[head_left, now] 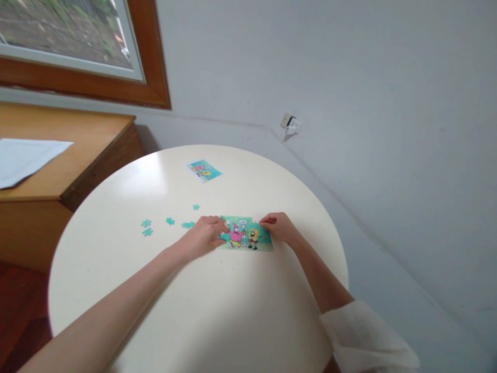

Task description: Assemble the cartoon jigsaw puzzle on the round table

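Note:
A cartoon jigsaw puzzle (243, 239), mostly assembled, lies flat on the round white table (202, 305). It shows pink and yellow figures on a teal ground, with a pale gap near its upper right edge. My left hand (205, 235) rests at the puzzle's left edge, thumb and forefinger apart, covering part of that side. At the upper right, my right hand (277, 226) pinches a puzzle piece that its fingertips mostly hide. Left of the puzzle, several loose teal puzzle pieces (170, 221) are scattered; a few lie close by my left hand.
A small picture card (205, 170) with the same cartoon lies toward the table's far side. To the left stands a wooden cabinet (89, 124) with white paper (31, 158) on top. Behind the table is a pale wall (349, 103) with a socket and plug (291, 124).

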### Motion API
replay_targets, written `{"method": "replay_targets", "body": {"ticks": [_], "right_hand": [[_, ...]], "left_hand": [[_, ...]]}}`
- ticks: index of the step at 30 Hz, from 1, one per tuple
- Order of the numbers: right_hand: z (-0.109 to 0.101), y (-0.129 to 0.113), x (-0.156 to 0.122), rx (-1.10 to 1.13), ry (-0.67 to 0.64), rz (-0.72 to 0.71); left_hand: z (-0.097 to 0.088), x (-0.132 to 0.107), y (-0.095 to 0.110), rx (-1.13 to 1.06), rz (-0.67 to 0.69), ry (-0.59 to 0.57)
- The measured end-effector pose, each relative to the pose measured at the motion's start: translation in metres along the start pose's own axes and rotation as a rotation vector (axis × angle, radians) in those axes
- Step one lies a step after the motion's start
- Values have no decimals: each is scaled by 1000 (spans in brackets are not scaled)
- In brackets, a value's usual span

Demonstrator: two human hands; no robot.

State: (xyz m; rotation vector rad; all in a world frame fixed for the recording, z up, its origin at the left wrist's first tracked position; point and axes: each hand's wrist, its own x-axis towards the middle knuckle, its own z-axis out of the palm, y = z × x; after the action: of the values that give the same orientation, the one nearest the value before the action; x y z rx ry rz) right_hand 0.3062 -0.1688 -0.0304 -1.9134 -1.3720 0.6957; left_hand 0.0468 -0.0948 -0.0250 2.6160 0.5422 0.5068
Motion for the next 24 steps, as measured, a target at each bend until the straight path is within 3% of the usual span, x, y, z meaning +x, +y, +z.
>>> {"method": "replay_targets", "body": {"ticks": [7,16,20,24], "right_hand": [[1,1,-1,-27,7,-13],[4,3,-5,-27,126,-59],[5,5,-12,141,309,-62],[1,5,-16,315,483,-8]], "left_hand": [[-1,-1,1,1,-17,-16],[1,0,1,-8,12,14],[-2,0,3,-67,-26,75],[-22,1,0,-122,-177,222]]}}
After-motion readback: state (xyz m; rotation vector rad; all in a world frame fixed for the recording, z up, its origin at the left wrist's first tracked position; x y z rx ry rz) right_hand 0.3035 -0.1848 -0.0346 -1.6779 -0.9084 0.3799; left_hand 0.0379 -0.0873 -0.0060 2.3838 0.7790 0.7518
